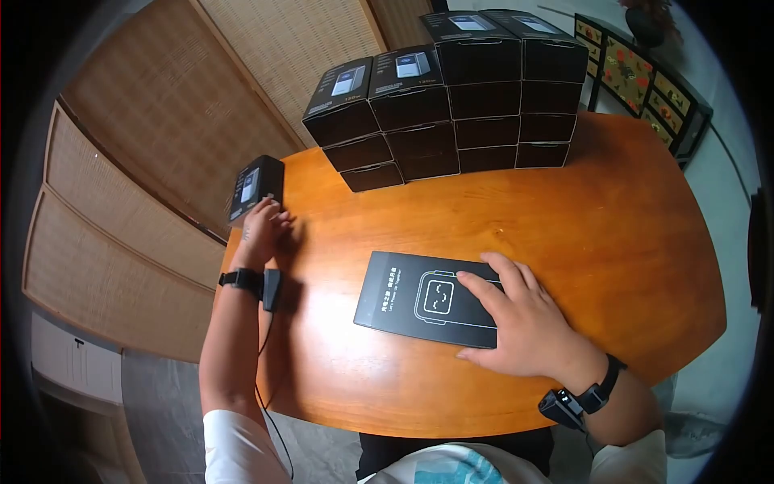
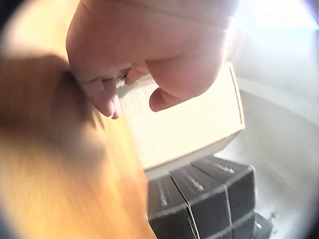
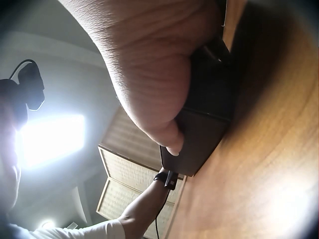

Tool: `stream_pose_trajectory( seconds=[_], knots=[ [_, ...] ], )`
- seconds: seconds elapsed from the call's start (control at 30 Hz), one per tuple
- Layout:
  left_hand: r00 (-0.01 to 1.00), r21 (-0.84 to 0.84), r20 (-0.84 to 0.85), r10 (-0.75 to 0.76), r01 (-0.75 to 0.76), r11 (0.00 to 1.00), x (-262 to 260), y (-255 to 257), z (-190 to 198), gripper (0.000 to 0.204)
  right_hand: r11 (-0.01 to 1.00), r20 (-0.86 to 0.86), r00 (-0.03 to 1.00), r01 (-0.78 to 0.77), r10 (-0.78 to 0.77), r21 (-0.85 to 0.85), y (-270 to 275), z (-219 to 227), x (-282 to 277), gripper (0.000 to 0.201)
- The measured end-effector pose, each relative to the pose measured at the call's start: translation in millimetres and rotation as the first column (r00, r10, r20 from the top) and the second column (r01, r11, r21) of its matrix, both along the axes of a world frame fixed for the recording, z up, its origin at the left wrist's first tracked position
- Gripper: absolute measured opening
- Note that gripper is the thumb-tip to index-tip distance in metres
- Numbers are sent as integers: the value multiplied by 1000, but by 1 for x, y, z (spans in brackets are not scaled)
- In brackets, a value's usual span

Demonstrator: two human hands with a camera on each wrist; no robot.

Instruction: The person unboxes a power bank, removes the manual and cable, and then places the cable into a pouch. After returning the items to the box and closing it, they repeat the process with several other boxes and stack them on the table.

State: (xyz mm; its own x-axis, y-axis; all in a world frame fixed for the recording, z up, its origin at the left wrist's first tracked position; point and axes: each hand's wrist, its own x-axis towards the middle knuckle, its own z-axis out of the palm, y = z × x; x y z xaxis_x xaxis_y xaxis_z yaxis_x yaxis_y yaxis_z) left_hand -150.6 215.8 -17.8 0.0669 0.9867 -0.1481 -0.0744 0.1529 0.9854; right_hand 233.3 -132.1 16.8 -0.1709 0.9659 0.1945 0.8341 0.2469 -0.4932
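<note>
A flat black box (image 1: 395, 290) with a smiling-face drawing and white lettering lies on the table in front of the person. The right hand (image 1: 524, 323) grips its right end from above, thumb at the near side and one finger extended over the lid. In the right wrist view the thumb of the right hand (image 3: 159, 99) rests against the side of the dark box (image 3: 194, 142). The left hand (image 1: 264, 226), fingers loosely curled, is beside a smaller black box (image 1: 260, 185) at the table's left edge. Nothing shows between the fingers of the left hand (image 2: 149, 59) in the left wrist view.
Stacked black boxes (image 1: 415, 149) stand along the back of the wooden table (image 1: 322, 379), higher on the right. Woven panels (image 1: 153, 97) stand behind and left. A patterned cabinet (image 1: 625, 73) is at the back right. A cable (image 1: 270, 411) hangs below the left wrist.
</note>
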Motion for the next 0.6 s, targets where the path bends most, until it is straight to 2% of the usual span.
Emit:
stream_pose_trajectory(
  seconds=[0.03,0.17,0.23,0.27,0.3,0.37,0.4,0.43,0.5,0.57,0.6],
  knots=[
    [998,32,-42,-46,47,998,15,-16,1,34,1000,-1,1000,-3,3,6,0,0,1,88],
    [932,65,-174,-319,334,940,78,-123,33,65,1000,-14,1000,5,-5,7,-2,0,0,89],
    [787,53,-381,-486,543,838,91,-162,61,79,1000,-9,1000,10,-10,9,-2,1,-1,88],
    [689,59,-413,-596,673,737,90,-171,74,80,1000,-4,1000,14,-14,10,-2,2,-1,88],
    [622,83,-479,-620,735,673,90,-177,87,70,1000,1,1000,18,-18,14,-2,2,-1,88],
    [602,30,-482,-637,738,674,81,-166,106,51,999,17,999,41,-41,24,-3,2,-1,87],
    [660,108,-507,-554,687,719,82,-160,111,35,998,22,998,55,-56,33,-3,1,-2,87],
    [676,161,-575,-461,646,746,80,-147,116,33,996,22,996,86,-87,36,-3,0,-2,86],
    [760,413,-630,-157,500,762,70,-92,84,35,988,22,989,148,-149,38,-3,-1,-1,86],
    [555,519,-801,225,456,723,60,-59,51,44,978,27,979,202,-203,49,0,-6,1,84],
    [563,438,-810,163,396,807,51,-46,32,53,972,26,973,227,-229,55,2,-8,2,83]
  ],
)
